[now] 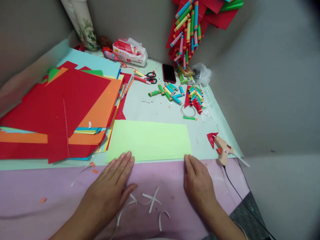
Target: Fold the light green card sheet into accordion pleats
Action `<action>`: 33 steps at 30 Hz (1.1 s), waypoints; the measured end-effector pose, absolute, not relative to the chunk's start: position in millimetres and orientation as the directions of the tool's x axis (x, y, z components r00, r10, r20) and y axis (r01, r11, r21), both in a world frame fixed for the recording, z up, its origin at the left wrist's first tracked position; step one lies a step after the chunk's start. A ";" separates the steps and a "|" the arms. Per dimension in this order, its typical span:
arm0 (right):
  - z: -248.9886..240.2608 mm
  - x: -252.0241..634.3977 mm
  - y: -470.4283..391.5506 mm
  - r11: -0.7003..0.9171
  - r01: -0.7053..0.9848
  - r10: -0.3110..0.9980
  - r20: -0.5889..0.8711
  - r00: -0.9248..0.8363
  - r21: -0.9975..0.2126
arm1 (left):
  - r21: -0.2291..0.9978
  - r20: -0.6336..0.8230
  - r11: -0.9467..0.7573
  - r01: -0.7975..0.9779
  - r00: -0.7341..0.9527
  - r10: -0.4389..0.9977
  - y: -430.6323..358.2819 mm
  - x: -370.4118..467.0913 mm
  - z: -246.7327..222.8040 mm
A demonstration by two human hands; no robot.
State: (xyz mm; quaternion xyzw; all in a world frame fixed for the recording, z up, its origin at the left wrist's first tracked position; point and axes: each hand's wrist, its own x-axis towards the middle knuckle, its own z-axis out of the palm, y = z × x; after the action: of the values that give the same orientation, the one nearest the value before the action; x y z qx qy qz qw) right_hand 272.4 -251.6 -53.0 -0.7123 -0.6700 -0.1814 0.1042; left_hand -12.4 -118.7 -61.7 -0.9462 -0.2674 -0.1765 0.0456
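Note:
A yellow-green sheet of paper (150,140) lies flat along the near edge of the pale table cover. My left hand (112,183) rests at its near left edge, fingers stretched out with the fingertips on the paper and the thumb apart. At the near right corner of the sheet, the bent fingers of my right hand (198,181) are closed on the paper; the thumb is mostly hidden. Curled white paper strips (152,199) lie on the purple cloth between my hands. A hot glue gun (223,150) sits to the right, its tip over a red paper scrap (211,139).
Red, orange and blue sheets (82,100) are stacked at the left. Small paper rolls (171,92), scissors (150,77), a phone (169,73) and a tissue pack (130,51) lie farther back. A red paper piece covered with coloured rolls (187,30) hangs on the wall.

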 end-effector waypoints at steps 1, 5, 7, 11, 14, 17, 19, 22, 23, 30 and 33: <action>-53.5 272.9 -251.9 -0.080 0.992 0.916 0.399 0.035 0.096 | 0.005 0.363 -0.849 0.528 0.790 0.494 -118.0 -15.5 -62.2; -55.4 273.1 -251.4 -0.082 0.991 0.915 0.402 0.033 0.106 | -0.018 0.373 -0.832 0.554 0.776 0.508 -115.8 -26.6 -63.4; -55.4 273.5 -251.3 -0.080 0.991 0.915 0.403 0.031 0.105 | -0.028 0.378 -0.826 0.563 0.771 0.513 -115.4 -29.8 -63.0; -52.9 275.2 -250.9 -0.073 0.994 0.914 0.404 0.033 0.085 | -0.048 0.381 -0.826 0.562 0.774 0.505 -114.8 -32.8 -61.6; -50.5 275.7 -249.3 -0.070 0.994 0.909 0.416 0.032 0.078 | -0.055 0.385 -0.826 0.562 0.775 0.501 -113.1 -36.8 -60.2; -48.3 275.3 -246.5 -0.068 0.994 0.899 0.436 0.023 0.087 | -0.035 0.386 -0.831 0.555 0.775 0.501 -110.9 -43.3 -56.2; -47.0 275.2 -244.4 -0.072 0.994 0.894 0.447 0.027 0.084 | -0.004 0.403 -0.836 0.549 0.766 0.501 -109.8 -46.4 -51.1; -45.4 275.8 -242.0 -0.068 0.995 0.887 0.460 0.028 0.070 | 0.070 0.445 -0.834 0.548 0.731 0.517 -108.4 -44.1 -41.6; -44.9 276.0 -241.4 -0.064 0.996 0.884 0.466 0.026 0.065 | 0.092 0.457 -0.835 0.543 0.722 0.520 -107.5 -41.2 -39.0; -40.1 271.0 -234.9 -0.019 1.000 0.875 0.483 0.010 0.013 | 0.122 0.462 -0.893 0.434 0.771 0.438 -92.9 -15.0 -47.2; -38.0 265.7 -229.8 0.021 0.999 0.881 0.473 -0.003 -0.032 | 0.167 0.448 -0.894 0.416 0.776 0.445 -88.9 -13.0 -57.0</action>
State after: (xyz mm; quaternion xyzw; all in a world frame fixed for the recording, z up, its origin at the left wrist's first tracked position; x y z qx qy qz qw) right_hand 265.7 -229.8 -38.0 -0.6812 -0.6900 -0.1598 0.1852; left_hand -13.0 -88.9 -57.0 -0.9418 -0.2287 -0.2447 -0.0292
